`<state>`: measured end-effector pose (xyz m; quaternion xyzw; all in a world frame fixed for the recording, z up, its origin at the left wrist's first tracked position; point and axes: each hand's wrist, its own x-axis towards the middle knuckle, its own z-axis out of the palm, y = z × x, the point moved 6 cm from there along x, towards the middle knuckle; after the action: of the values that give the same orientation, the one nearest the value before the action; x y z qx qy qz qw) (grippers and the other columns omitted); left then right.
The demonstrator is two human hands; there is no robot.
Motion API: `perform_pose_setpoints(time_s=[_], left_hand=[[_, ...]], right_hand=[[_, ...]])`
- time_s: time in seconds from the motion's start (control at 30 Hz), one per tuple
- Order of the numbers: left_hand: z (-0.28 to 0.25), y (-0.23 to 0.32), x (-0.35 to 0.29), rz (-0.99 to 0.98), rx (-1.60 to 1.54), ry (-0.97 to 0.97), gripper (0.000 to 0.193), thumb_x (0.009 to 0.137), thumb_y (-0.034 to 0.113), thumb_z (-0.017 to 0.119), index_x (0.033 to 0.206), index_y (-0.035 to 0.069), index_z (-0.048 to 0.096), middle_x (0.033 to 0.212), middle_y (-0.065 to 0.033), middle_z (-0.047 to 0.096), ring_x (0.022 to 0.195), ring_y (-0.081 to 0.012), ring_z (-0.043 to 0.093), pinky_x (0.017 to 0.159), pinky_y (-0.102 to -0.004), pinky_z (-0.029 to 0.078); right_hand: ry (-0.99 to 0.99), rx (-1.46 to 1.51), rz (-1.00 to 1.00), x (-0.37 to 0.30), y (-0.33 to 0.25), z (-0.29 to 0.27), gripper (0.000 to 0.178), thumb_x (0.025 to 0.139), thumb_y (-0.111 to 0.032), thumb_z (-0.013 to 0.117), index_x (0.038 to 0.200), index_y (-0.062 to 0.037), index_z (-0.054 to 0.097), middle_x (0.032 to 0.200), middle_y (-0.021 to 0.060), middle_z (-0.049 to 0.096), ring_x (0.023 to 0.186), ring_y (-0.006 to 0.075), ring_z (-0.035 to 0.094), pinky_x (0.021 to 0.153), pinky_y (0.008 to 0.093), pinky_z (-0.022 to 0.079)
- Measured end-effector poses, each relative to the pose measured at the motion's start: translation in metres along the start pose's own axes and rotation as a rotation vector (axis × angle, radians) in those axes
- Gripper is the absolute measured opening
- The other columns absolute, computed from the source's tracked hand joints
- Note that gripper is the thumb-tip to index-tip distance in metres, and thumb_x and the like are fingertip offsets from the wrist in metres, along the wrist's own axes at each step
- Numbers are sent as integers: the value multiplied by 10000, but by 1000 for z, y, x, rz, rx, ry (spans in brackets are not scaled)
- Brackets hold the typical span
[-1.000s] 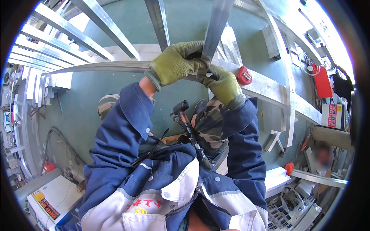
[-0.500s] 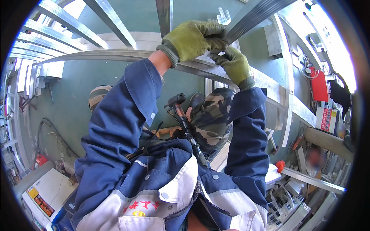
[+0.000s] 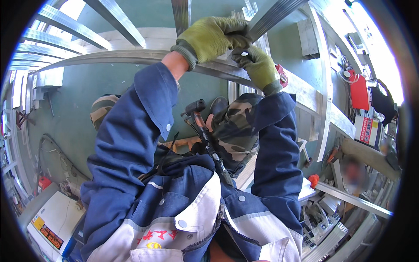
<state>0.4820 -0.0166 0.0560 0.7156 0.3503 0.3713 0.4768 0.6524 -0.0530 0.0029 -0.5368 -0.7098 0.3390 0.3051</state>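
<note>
Both my hands wear olive-green work gloves and meet over a metal frame rail (image 3: 218,72). My left hand (image 3: 209,39) is closed, its curled fingers at the lower end of a ribbed metal profile (image 3: 275,19). Just below it, my right hand (image 3: 258,67) is pinched closed close to the joint. A small pale bit shows at its fingertips, too small to name. The contact between fingers and joint is partly hidden by the gloves. A red round thing (image 3: 283,75) shows beside my right wrist.
Several parallel metal bars (image 3: 115,22) join the rail at the left. A hammer-like tool (image 3: 203,126) hangs before my body. Right of me are an upright metal bar (image 3: 325,87), a red bag (image 3: 359,89) and stacked profiles (image 3: 327,244). A white case (image 3: 56,220) stands lower left.
The whole view has shifted slightly, so things sit a little further left. My hands stay together at the same joint. More of the red thing by my right wrist shows now.
</note>
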Motion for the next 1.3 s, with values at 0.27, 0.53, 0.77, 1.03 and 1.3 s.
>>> perform_pose_setpoints(time_s=[0.27, 0.53, 0.77, 1.03, 1.3], left_hand=[[1, -4, 1, 50, 41, 3, 347, 900, 252, 797, 1224, 140, 738, 1125, -59, 770, 978, -206, 722, 909, -319, 549], [2, 4, -2, 4, 72, 15, 351, 898, 264, 802, 1221, 139, 743, 1120, -61, 772, 986, -202, 724, 919, -316, 551], [10, -8, -1, -118, -429, -91, 361, 926, -12, 728, 1282, -23, 668, 1111, -48, 759, 988, -113, 687, 876, -265, 565], [10, 0, -3, -161, -491, -87, 375, 899, -53, 736, 1268, -31, 676, 1133, -64, 755, 995, -108, 689, 877, -259, 571], [10, -4, -3, -164, -454, -60, 405, 889, -49, 748, 1285, -32, 667, 1134, -58, 751, 998, -101, 680, 885, -256, 565]], right_hand=[[-3, 12, 6, -2, -2, 1, 281, 932, -145, 747, 1203, -87, 700, 1040, 164, 734, 915, 287, 710, 821, 371, 553], [1, 39, 0, -4, 3, 3, 283, 933, -144, 745, 1202, -70, 696, 1053, 162, 735, 932, 289, 709, 839, 374, 556], [-5, -4, -9, -4, -5, 1, 292, 932, -117, 740, 1215, -69, 688, 1066, 153, 740, 948, 297, 710, 849, 368, 558], [13, 4, -50, -5, -7, 0, 298, 921, -111, 744, 1210, -67, 687, 1058, 149, 746, 957, 287, 714, 852, 376, 555], [10, -6, -70, -5, -6, 0, 291, 941, -142, 735, 1222, -85, 688, 1052, 156, 746, 958, 307, 715, 849, 372, 553]])
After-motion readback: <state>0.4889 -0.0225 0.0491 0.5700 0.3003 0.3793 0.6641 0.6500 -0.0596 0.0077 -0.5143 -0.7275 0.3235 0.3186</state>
